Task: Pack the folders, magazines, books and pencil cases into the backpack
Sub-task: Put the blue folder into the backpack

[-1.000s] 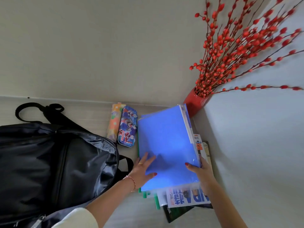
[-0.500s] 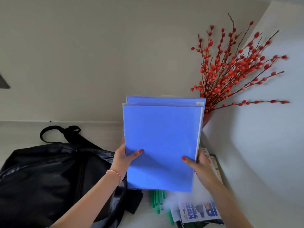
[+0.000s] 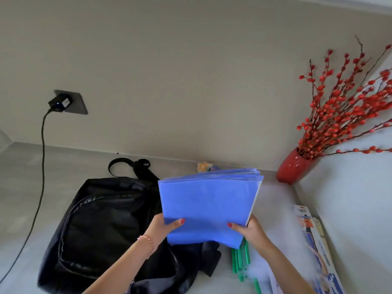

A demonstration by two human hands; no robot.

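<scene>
A stack of blue folders (image 3: pixel 209 205) is held in the air between the black backpack (image 3: pixel 101 228) and the pile on the right. My left hand (image 3: pixel 162 227) grips its lower left corner, and my right hand (image 3: pixel 250 229) grips the lower right corner. The backpack lies flat on the table at the left, and I cannot tell whether it is zipped or unzipped. Green folder spines (image 3: pixel 240 261) and a magazine (image 3: pixel 314 247) lie on the table under and right of the folders. A pencil case (image 3: pixel 203 166) peeks out behind the folders' top edge.
A red vase (image 3: pixel 293 166) with red berry branches stands in the back right corner against the walls. A charger (image 3: pixel 59 102) is plugged into a wall socket at the left, with its cable (image 3: pixel 41 166) running down across the table.
The blue folders were lifted off the pile with both hands, then carried left and lowered, tilting flatter, toward the backpack. The view shifted left, bringing the wall socket into sight.
</scene>
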